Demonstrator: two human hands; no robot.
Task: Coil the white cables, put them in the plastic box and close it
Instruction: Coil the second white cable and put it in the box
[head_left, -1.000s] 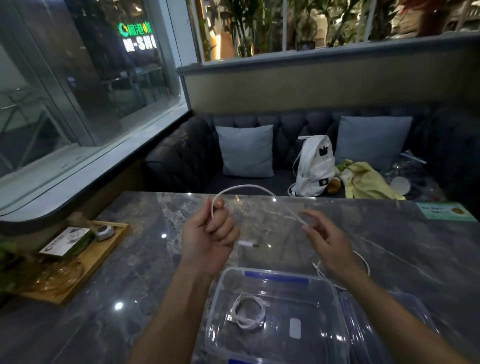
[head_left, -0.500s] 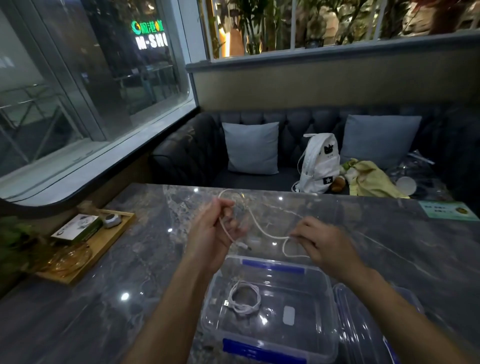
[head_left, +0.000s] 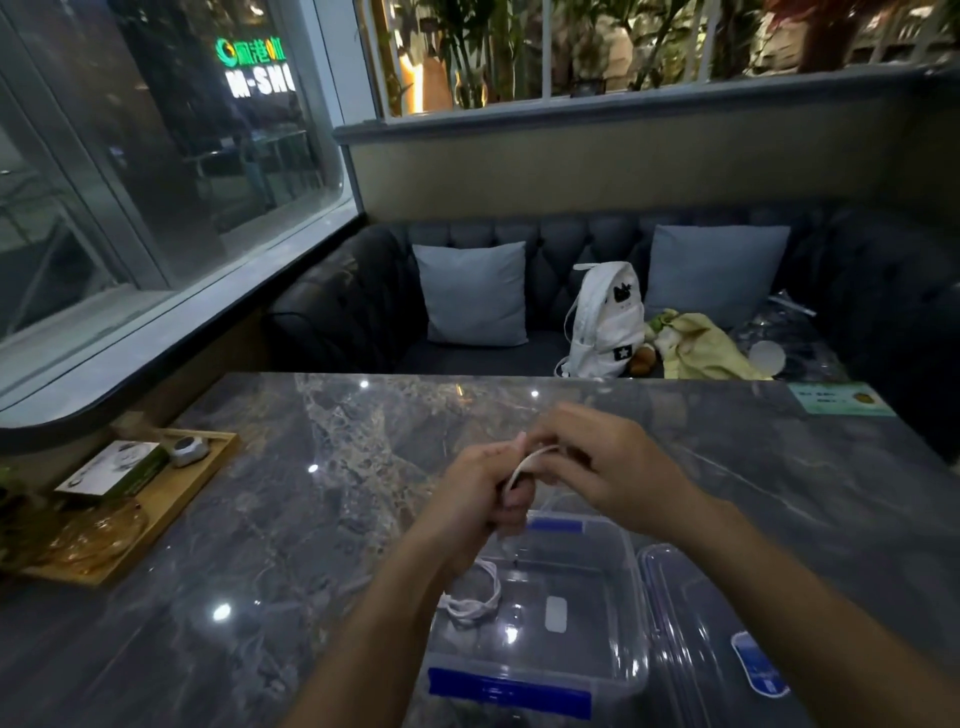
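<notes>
While a dark tufted sofa (head_left: 363, 312) lines the far side of the booth, a grey marble table (head_left: 322, 499) fills the foreground, its polished top catching small points of light. Two pale blue cushions (head_left: 472, 293) lean against the sofa back, and a white backpack (head_left: 602, 322) stands upright between them beside a crumpled yellow cloth (head_left: 701, 348). On the table's left edge sits a wooden tray (head_left: 171, 499) carrying a small printed box and a silver object too small to identify.

Nearest the camera, a clear plastic box (head_left: 623, 623) with blue clips lies open on the table, and its transparent lid (head_left: 727, 649) rests flat just beside it to the right. One coiled white cable (head_left: 475, 597) already lies inside the box, toward its left wall, partly hidden by the person's left forearm.

Above the far rim of the box, the person's two hands meet, touching one another. The left hand (head_left: 478, 493) is curled into a fist around a second white cable (head_left: 527, 462), of which only a short looped stretch shows above the knuckles. The right hand (head_left: 608, 462) pinches that same cable with bent fingers, thumb side pressed to the left hand. How many turns are gathered in the fist cannot be told, as the fingers cover them.
</notes>
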